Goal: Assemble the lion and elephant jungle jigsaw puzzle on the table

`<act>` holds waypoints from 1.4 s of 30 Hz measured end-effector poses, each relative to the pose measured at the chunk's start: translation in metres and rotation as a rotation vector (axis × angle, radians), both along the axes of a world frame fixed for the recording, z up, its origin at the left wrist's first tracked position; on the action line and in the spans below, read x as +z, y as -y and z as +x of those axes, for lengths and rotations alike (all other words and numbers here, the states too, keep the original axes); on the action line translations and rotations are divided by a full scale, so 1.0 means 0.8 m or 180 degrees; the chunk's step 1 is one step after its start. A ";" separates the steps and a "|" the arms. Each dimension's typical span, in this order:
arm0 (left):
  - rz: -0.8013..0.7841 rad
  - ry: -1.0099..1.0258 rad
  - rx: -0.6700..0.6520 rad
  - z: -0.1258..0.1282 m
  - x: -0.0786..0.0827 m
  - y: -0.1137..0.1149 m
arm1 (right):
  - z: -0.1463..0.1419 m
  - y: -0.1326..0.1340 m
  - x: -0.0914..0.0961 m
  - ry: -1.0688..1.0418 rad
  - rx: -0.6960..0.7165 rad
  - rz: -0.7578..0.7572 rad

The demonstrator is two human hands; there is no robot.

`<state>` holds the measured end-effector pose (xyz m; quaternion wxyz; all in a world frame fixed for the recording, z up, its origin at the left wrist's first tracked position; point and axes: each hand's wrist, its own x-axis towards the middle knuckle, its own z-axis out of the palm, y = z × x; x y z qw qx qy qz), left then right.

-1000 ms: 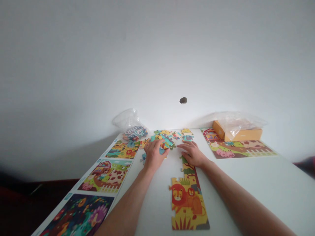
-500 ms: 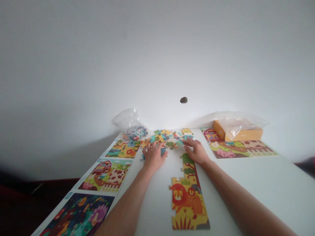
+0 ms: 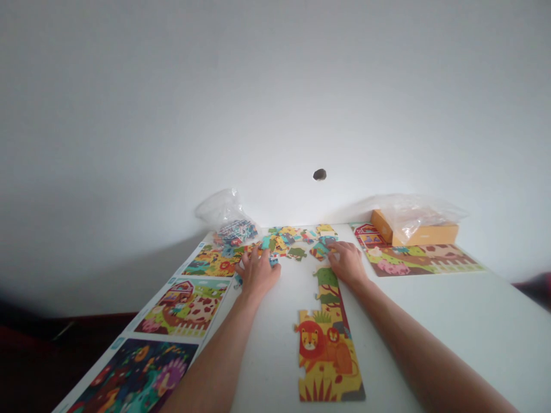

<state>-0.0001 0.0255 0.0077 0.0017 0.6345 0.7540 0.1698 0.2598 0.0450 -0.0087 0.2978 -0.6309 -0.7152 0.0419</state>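
My left hand (image 3: 259, 274) is open, its fingers spread over several loose jigsaw pieces at the left of the pile. A blue piece (image 3: 274, 261) shows beside its fingers; other pieces are partly hidden beneath it. My right hand (image 3: 348, 263) lies at the right side of the pile, fingers stretched forward and thumb a little apart. Its fingertips touch colourful jigsaw pieces (image 3: 319, 250). Between the hands lie more loose pieces (image 3: 296, 253). Nearer to me is a joined strip of puzzle (image 3: 329, 350) with lions and a tree; its left edge is uneven, with knobs and notches.
Left on the white table (image 3: 267, 367) lies a sheet of pictures (image 3: 181, 307). Behind it stands a clear bag of pieces (image 3: 235, 226). At the back right, an orange box (image 3: 426, 235) under clear plastic rests on a farm picture (image 3: 439, 261). A wall rises behind.
My left hand has shifted left and slightly toward me, with the blue pieces under it. My right hand has moved slightly right, and the pieces at its fingertips have shifted right too.
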 end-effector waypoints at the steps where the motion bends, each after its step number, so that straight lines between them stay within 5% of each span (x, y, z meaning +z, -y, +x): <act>1: -0.0006 0.0009 -0.0009 0.000 0.000 0.000 | 0.000 0.000 -0.001 0.0005 0.0037 -0.0016; 17: 0.0211 0.0109 -0.0782 0.002 -0.004 -0.001 | 0.002 -0.005 -0.008 -0.0094 0.0315 0.0033; 26: 0.0237 0.0103 -0.0843 0.004 -0.008 0.000 | -0.007 0.011 0.010 0.0332 0.1452 -0.0318; 34: 0.0292 0.0195 -0.1108 0.004 -0.007 0.002 | -0.007 0.009 0.007 0.0287 0.1256 -0.0514; 42: 0.0169 -0.0018 -0.0345 0.000 -0.011 -0.002 | -0.004 0.008 0.002 0.0244 0.1269 -0.0429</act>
